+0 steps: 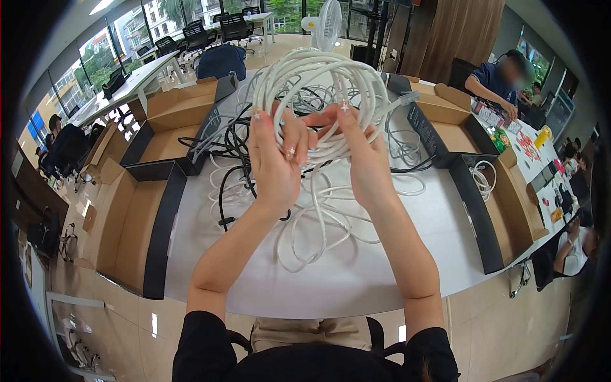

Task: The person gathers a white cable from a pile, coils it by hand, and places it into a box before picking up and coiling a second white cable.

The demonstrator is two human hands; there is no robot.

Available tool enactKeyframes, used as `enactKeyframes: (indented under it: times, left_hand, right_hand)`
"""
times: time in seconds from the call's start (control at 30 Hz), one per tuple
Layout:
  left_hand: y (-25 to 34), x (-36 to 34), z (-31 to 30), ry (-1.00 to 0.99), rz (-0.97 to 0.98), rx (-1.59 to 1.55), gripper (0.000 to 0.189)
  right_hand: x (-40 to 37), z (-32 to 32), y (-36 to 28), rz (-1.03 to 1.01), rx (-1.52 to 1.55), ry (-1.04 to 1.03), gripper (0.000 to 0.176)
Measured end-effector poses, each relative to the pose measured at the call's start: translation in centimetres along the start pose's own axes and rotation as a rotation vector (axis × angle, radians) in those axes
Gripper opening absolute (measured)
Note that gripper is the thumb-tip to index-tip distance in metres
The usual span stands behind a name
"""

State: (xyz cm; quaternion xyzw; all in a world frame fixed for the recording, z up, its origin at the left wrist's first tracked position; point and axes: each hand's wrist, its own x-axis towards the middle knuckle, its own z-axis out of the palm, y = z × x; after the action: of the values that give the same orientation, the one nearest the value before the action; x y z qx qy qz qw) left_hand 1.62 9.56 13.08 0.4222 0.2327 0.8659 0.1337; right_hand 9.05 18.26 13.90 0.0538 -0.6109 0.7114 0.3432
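Both my hands hold up a thick coil of white network cable [315,63] above the table. My left hand [277,149] is wrapped round the coil's left side, thumb up and fingers curled inward. On the right side, my right hand [363,143] grips the loops between thumb and fingers. A clear plug [407,98] sticks out at the coil's right. Beneath the coil lies a tangle of black cables [238,143] and loose white cables [324,223], partly hidden by my hands and the coil.
Open black cardboard boxes stand along both sides: two at left [167,219] [207,127], two at right [417,127] [474,213]. The near right box contains a small white cable coil [484,180]. A person [503,79] sits behind at right, by another table [528,162].
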Motion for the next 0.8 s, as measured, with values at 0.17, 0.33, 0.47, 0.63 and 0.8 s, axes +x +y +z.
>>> enactKeyframes:
  times: [0.17,0.33,0.47,0.63,0.8]
  left_hand:
    - [1.8,0.1,0.1,-0.092,0.023,0.075,0.035]
    - [3.4,0.8,-0.6,-0.118,-0.008,0.007,0.033]
    - [3.1,0.5,-0.1,-0.184,-0.109,-0.166,0.034]
    - [0.9,0.1,-0.2,-0.387,-0.181,-0.159,0.040]
    - [0.3,0.4,-0.5,-0.791,-0.446,-0.233,0.092]
  right_hand:
    - [0.0,-1.3,-2.3,0.115,-0.252,-0.102,0.030]
    - [-0.3,-2.0,-4.4,0.032,-0.354,-0.234,0.033]
    - [-0.4,-1.9,-3.8,0.055,-0.232,-0.125,0.034]
    - [0.0,-2.6,-2.4,0.018,0.060,-0.027,0.027]
    - [-0.1,-3.7,-3.5,-0.052,-0.165,-0.058,0.023]
